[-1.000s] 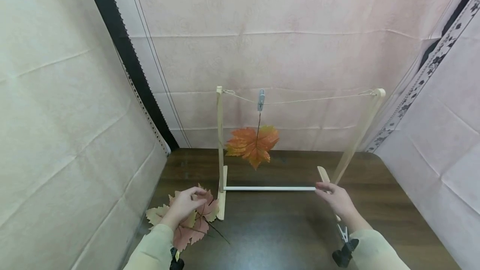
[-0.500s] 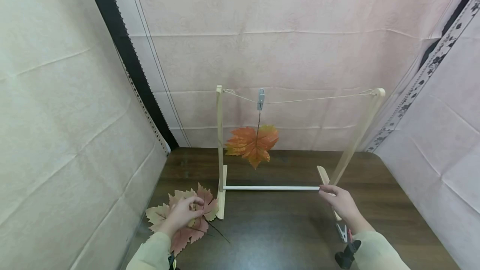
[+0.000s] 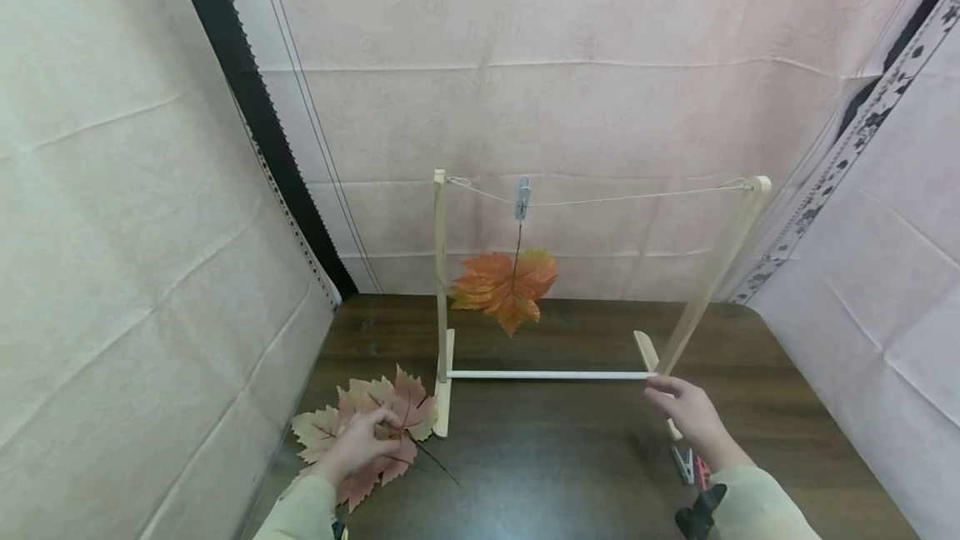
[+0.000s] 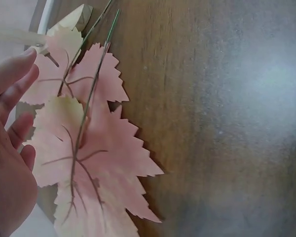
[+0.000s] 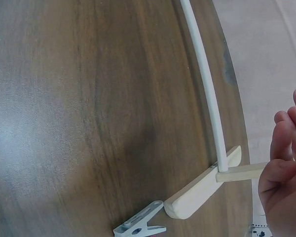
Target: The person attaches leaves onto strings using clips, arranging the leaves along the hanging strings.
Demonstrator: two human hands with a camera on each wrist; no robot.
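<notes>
My left hand (image 3: 358, 445) hovers over pink-and-cream artificial maple leaves (image 3: 401, 450) lying at the left of the table, its fingers loosely bent and holding nothing. In the left wrist view two long-stemmed leaves (image 4: 96, 148) overlap beside the fingers. My right hand (image 3: 693, 417), also holding nothing, is by the right foot of a small wooden drying rack (image 3: 441, 273). An orange maple leaf (image 3: 506, 286) hangs by its stem from a grey-blue clothespin (image 3: 522, 198) on the rack's string. Near my right wrist lie a grey clothespin (image 5: 140, 222) and a red clothespin (image 3: 701, 472).
A white rod (image 3: 551, 375) joins the rack's two feet, low over the brown wooden table (image 3: 540, 457). The string (image 3: 637, 197) spans the tops of the posts. Pale cloth (image 3: 600, 40) hangs behind and at both sides.
My left hand has sunk lower and nearer over the pink leaves. The right hand has drifted slightly right and down, uncovering the rod's end and the red clothespin.
</notes>
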